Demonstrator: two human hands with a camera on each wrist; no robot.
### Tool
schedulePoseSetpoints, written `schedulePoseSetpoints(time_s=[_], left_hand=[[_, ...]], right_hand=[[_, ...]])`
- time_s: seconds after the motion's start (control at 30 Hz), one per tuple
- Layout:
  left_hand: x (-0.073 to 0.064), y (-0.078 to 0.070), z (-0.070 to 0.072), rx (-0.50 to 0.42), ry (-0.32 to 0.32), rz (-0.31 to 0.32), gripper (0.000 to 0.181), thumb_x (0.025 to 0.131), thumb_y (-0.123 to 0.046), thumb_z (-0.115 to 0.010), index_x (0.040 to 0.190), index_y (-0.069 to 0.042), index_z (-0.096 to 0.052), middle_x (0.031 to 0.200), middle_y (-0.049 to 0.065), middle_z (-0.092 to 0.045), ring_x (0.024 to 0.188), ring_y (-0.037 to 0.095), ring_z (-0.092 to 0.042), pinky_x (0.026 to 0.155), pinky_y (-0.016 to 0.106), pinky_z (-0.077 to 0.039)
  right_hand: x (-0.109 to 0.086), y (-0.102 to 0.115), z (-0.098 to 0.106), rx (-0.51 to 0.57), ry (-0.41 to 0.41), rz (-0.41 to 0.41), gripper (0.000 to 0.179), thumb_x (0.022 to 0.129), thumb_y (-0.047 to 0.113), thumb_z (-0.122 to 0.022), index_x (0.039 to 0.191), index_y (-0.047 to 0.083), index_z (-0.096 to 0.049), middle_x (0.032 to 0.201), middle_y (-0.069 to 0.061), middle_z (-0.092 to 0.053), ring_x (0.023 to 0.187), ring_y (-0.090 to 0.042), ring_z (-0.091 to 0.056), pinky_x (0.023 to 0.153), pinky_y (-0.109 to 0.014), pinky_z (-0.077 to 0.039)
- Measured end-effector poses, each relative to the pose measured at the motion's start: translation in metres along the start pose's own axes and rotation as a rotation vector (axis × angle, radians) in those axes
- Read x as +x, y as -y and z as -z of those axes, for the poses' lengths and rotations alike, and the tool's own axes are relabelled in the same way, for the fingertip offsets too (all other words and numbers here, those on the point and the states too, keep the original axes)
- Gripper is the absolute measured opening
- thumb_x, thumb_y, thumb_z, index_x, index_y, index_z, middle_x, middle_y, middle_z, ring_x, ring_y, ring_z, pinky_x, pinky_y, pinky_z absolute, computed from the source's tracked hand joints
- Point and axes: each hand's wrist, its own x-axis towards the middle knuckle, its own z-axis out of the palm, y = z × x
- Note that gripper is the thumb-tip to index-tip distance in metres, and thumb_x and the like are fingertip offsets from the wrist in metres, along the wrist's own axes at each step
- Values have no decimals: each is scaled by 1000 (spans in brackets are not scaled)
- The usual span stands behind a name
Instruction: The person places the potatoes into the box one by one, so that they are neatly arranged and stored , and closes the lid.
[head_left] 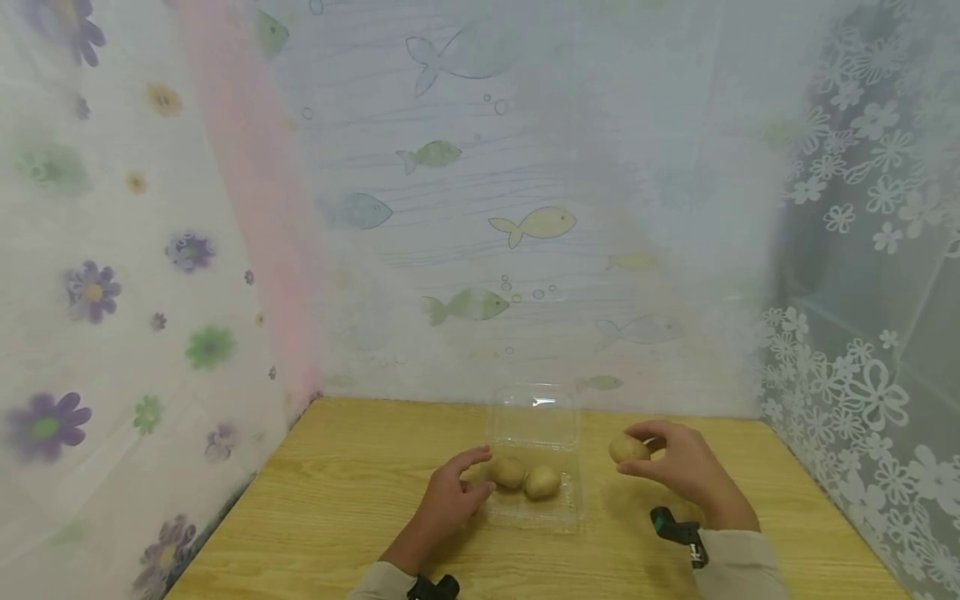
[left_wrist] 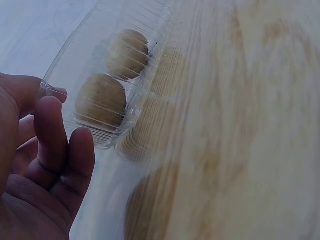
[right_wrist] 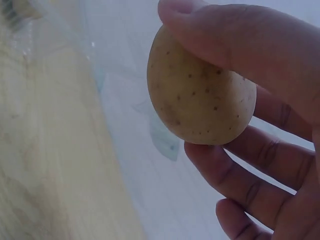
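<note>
A clear plastic clamshell container (head_left: 567, 500) stands on the table with its lid (head_left: 534, 417) raised at the back. Inside lie two potatoes side by side, the left potato (head_left: 507, 473) and the right potato (head_left: 542, 482); both show through the ribbed wall in the left wrist view. My left hand (head_left: 450, 498) pinches the container's left rim (left_wrist: 46, 89) between thumb and finger. To the right of the container, my right hand (head_left: 686, 467) holds a third potato (right_wrist: 200, 90) above the table, thumb on one side and fingertips on the other. Small dark specks dot its skin.
The wood-grain table (head_left: 337, 467) meets a pale fish-print curtain (head_left: 450, 250) at the back. A flower-print curtain (head_left: 112, 350) bounds the left side, and a sheet with white flowers (head_left: 862, 375) hangs on the right.
</note>
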Motion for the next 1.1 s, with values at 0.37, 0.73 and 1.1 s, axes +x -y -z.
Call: schedulePoseSetpoints(time_s=[0.37,0.73,1.1], left_hand=[[0,1,1,25,-1,2,52,101,-19,-70,150,-12,-53,162,2,-45,52,13,-58,51,27,-53],[-1,1,0,25,-5,3,53,101,-20,-70,151,-15,-53,161,1,-46,56,19,-64,50,29,-54],[2,4,3,13,4,-7,52,101,-21,-70,150,-12,-54,161,5,-46,56,20,-64,50,28,-53]], right_hand=[[7,7,-22,42,4,52,62,79,46,-88,127,10,-72,122,-7,-73,99,-18,-68,77,-34,-58],[10,19,-36,29,-11,146,61,81,46,-86,128,10,-73,123,-3,-73,98,-16,-67,84,-48,-57],[17,28,-56,-13,-2,203,59,80,52,-84,125,16,-75,116,6,-72,94,-8,-66,84,-37,-57]])
